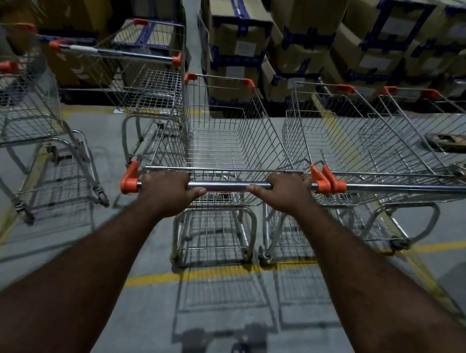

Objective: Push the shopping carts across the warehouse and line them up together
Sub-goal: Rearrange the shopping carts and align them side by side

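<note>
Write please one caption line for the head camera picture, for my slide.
Both hands, left hand and right hand, grip the handle bar of an empty shopping cart beside parked carts.

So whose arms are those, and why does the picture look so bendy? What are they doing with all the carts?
Those arms belong to a person wearing a camera on their head, so you see what they see; its wide lens bends the edges. The left hand and right hand each have a grip on the shiny handle of the middle cart. Another cart stands close beside it on the right, and more carts wait on the left. Stacked cardboard boxes stand behind, on a grey floor with yellow lines.
</note>
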Available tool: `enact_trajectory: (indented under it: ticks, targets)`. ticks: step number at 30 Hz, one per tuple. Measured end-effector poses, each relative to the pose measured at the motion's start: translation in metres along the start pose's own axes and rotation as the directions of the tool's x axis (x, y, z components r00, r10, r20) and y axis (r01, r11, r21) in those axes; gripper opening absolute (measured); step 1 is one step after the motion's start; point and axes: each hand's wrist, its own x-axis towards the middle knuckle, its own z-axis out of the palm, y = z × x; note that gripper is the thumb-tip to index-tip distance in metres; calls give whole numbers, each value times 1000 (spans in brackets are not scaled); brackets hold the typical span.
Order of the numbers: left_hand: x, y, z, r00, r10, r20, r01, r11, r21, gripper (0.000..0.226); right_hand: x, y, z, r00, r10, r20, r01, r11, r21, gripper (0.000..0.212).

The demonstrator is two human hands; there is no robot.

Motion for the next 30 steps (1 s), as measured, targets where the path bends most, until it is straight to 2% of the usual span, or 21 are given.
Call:
enact_trajectory:
  ticks: [3, 5, 11, 15, 17, 19, 22, 23, 27, 30]
  targets:
    - [-3, 2, -1, 1000, 3, -6, -3, 1000, -26, 52, -2, -1, -2, 1000, 1, -2, -1, 1000, -9, 84]
    - [-3, 2, -3, 1000, 0, 5, 0, 999, -33, 52, -3, -1, -3, 1000, 3, -1, -3, 1000, -11, 91]
    - [0, 2, -7, 995, 3, 95, 3, 998, -55, 49, -2, -2, -2, 1000, 18, 9, -19, 999, 31, 100]
    - [1, 0, -6, 996, 17, 93, -10, 997, -75, 52, -2, -2, -2, 1000, 14, -10, -13, 999, 39, 96]
    - [2, -1, -6, 992, 24, 124, -12, 995, -97, 51, -5, -2, -3, 1000, 3, 6, -3, 999, 40, 91]
    - [6, -2, -8, 984, 36, 174, -13, 991, -131, 56, -5, -1, -7, 1000, -4, 21, 3, 999, 43, 95]
    - [11, -1, -16, 964, 39, 261, 1, 988, -153, 66, 2, -1, -17, 988, 3, 153, -7, 1000, 25, 119]
    - [12, 2, -19, 958, 44, 283, 0, 988, -155, 66, 4, -2, -22, 976, 13, 216, -21, 999, 34, 119]
    - [13, 10, -32, 930, 49, 365, 14, 986, -167, 62, 20, -5, -35, 902, 17, 432, -48, 997, 61, 101]
    - [12, 10, -33, 923, 35, 382, 49, 977, -208, 61, 30, -10, -41, 853, -1, 522, -71, 991, 118, 88]
